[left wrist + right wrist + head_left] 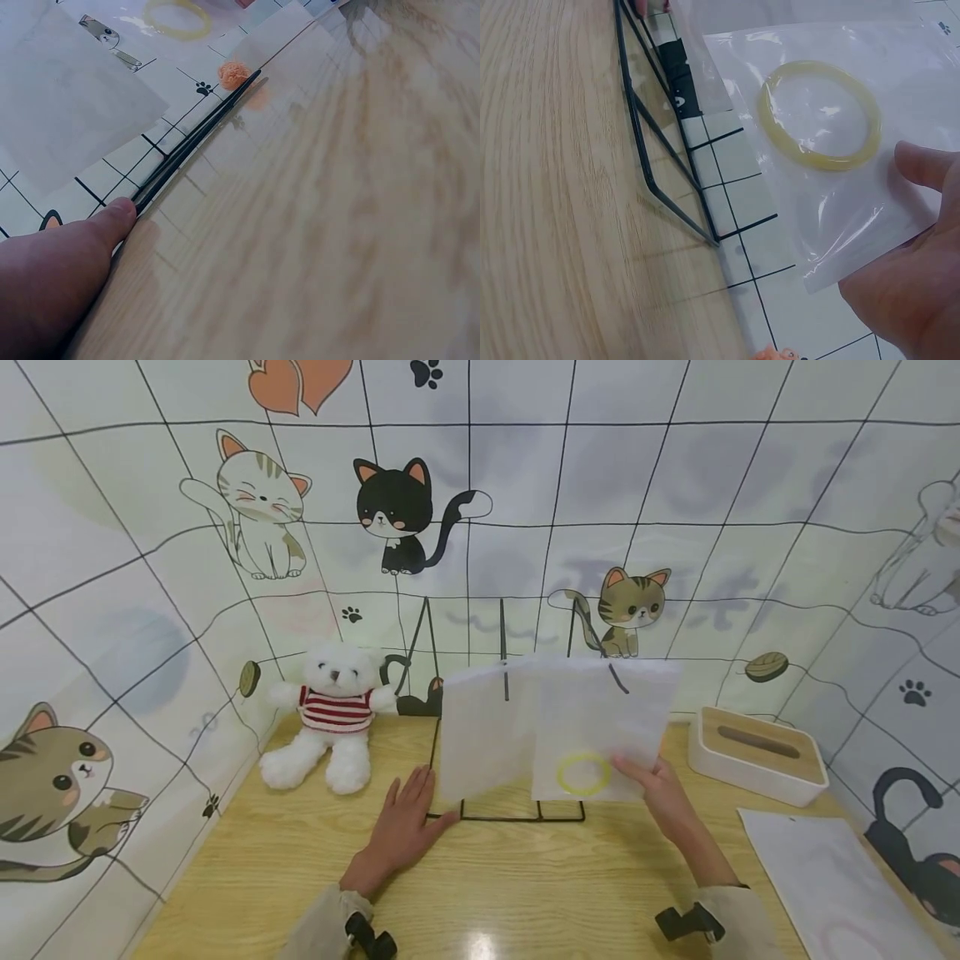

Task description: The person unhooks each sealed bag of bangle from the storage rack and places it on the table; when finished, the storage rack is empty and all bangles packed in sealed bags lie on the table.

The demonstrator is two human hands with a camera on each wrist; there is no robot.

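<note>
My right hand [663,793] pinches the lower right edge of a clear plastic bag [637,710], thumb in front. Inside that bag lies a yellow bangle [821,116], near its bottom. The bag hangs from a prong of a black wire display rack [517,819] standing on the table. Beside it, a second whitish bag [487,735] hangs on another prong; I cannot tell what it contains. My left hand [405,818] rests with fingers extended at the rack's left side, and its thumb [116,217] touches the base wire.
A white teddy bear [335,718] in a striped shirt sits left of the rack. At the back right stands a white box [757,768] with a slotted wooden lid. Another plastic bag [825,877] lies on the table's right side. A cat-printed cloth [517,485] covers the walls.
</note>
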